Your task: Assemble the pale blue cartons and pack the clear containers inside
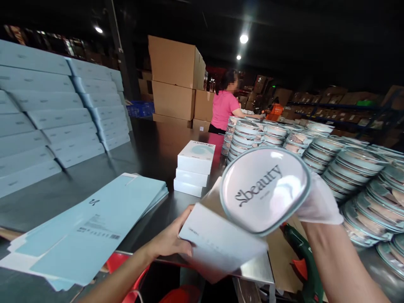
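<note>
White box (217,244) in left hand (170,240), one round tin (264,189) in right hand (317,202).

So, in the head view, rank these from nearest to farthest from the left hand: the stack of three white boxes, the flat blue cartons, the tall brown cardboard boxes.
1. Flat blue cartons, just left of the left hand.
2. Stack of three white boxes, straight ahead on the table.
3. Tall brown cardboard boxes, far back behind the table.

Dim warehouse, ceiling lamps (243,38), stacked cartons (175,80).
</note>
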The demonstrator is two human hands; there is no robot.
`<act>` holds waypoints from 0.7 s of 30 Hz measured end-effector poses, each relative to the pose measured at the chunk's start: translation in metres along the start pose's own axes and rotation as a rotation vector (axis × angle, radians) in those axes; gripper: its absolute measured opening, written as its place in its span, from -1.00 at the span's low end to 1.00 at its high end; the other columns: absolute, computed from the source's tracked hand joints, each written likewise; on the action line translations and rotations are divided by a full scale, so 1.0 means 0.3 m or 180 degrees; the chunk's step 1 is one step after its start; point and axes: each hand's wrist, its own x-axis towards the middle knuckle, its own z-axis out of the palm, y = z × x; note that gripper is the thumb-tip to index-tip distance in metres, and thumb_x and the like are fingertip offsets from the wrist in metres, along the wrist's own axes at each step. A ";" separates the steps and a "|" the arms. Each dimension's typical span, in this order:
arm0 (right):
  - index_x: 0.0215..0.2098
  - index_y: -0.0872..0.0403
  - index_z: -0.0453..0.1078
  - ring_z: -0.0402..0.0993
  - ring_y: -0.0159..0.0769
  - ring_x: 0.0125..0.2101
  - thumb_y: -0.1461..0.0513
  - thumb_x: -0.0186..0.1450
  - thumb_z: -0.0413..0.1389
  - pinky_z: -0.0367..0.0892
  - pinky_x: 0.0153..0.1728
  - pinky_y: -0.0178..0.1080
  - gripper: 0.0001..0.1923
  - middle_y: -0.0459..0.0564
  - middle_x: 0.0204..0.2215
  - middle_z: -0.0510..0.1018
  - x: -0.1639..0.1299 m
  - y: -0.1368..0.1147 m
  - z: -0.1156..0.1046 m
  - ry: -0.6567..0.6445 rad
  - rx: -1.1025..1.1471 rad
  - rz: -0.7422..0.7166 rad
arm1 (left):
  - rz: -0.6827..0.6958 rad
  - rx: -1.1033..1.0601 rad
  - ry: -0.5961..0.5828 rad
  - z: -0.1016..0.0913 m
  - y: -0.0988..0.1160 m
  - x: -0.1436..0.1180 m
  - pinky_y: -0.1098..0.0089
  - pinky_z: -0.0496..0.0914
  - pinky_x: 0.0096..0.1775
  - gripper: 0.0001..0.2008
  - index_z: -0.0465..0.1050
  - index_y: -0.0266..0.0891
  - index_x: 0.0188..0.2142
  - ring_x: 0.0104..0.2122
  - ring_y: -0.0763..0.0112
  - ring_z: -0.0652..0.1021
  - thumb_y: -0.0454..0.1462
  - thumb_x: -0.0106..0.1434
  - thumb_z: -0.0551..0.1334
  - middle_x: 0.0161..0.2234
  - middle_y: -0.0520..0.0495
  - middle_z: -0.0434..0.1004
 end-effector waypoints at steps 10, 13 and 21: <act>0.13 -0.19 0.31 0.21 0.07 0.35 -0.17 0.34 0.17 0.04 0.38 0.21 -0.50 0.05 0.32 0.31 -0.436 0.124 0.231 0.0438 0.1022 0.0405 | -0.0142 0.0096 0.0719 -0.009 -0.124 -0.113 0.13 0.49 -0.11 -0.23 0.41 -0.17 -0.04 -0.17 0.01 0.57 0.11 -0.14 0.57 -0.23 -0.10 0.56; 0.30 -0.15 0.21 0.10 0.18 0.41 -0.29 0.34 0.02 0.02 0.38 0.28 -0.29 0.13 0.40 0.21 -0.535 0.179 0.317 -0.0221 0.1075 0.0453 | 0.0470 0.0089 0.0891 0.003 -0.104 -0.134 0.04 0.41 0.12 -0.02 0.31 -0.18 0.18 0.17 -0.17 0.43 0.25 -0.10 0.50 0.18 -0.30 0.38; 0.47 -0.20 -0.02 -0.04 0.03 0.46 0.01 0.52 -0.08 0.03 0.40 0.17 -0.42 0.01 0.49 0.06 -0.587 0.137 0.446 0.0060 0.0664 0.0979 | 0.0985 0.0786 0.1729 0.084 -0.005 -0.123 0.12 0.24 0.26 -0.63 0.40 -0.13 0.02 0.27 0.02 0.36 0.05 0.48 0.09 0.26 -0.23 0.31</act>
